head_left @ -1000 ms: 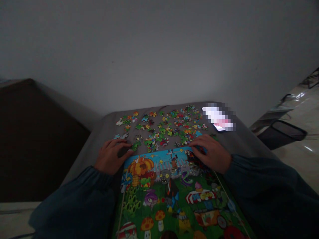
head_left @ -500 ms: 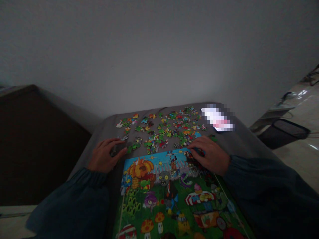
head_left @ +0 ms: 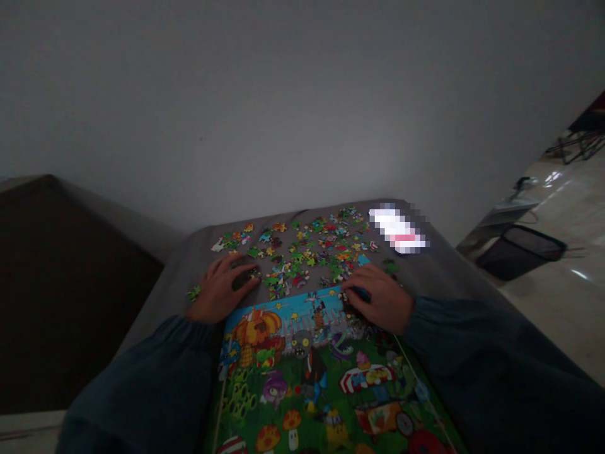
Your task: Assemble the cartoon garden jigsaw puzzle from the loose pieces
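Note:
A colourful cartoon puzzle picture [head_left: 312, 372] lies on the grey table [head_left: 439, 271] in front of me. Beyond its far edge, several loose puzzle pieces [head_left: 307, 243] are scattered. My left hand [head_left: 220, 293] rests palm down at the picture's upper left corner, fingers spread over pieces at the left of the scatter. My right hand [head_left: 380, 302] lies on the picture's upper right corner, fingertips bent onto its far edge. Whether either hand pinches a piece is hidden in the dim light. One green piece [head_left: 193, 292] lies alone left of my left hand.
A lit phone [head_left: 397, 230] lies at the table's far right. A plain wall stands behind the table. A dark piece of furniture [head_left: 70, 284] is on the left. A black mesh bin [head_left: 517, 252] stands on the shiny floor to the right.
My left hand has moved forward and a little right, into the loose pieces. My right hand stays on the picture's far right corner. The view has shifted, sliding everything slightly left.

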`<action>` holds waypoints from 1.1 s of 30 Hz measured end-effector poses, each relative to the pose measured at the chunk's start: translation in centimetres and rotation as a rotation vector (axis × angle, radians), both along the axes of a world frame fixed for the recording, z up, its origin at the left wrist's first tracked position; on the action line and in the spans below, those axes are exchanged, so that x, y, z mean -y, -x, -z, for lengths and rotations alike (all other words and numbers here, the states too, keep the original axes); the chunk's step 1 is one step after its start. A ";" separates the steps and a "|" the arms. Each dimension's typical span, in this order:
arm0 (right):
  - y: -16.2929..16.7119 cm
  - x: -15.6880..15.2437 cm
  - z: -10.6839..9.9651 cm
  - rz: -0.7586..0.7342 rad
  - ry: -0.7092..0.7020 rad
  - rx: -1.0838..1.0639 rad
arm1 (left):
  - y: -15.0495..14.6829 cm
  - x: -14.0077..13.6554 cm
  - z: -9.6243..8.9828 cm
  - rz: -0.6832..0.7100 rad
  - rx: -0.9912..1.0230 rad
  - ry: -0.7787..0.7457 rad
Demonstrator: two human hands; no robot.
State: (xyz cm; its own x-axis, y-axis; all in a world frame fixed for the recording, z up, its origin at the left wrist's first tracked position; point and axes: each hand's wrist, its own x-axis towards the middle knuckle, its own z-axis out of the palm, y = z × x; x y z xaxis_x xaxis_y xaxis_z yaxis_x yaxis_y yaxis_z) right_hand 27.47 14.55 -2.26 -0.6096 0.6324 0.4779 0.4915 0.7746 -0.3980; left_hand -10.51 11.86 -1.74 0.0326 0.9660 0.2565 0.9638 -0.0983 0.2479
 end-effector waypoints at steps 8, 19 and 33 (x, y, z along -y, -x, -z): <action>0.0 0.2 0.0 -0.019 -0.007 -0.022 | 0.1 0.9 -0.6 -0.016 0.093 0.013; 0.1 0.2 -0.3 -0.026 -0.005 -0.006 | -0.6 1.7 -0.9 -0.178 0.201 -0.047; 0.2 0.0 0.1 -0.040 0.017 0.000 | -0.1 -0.1 -2.2 -0.041 0.052 -0.057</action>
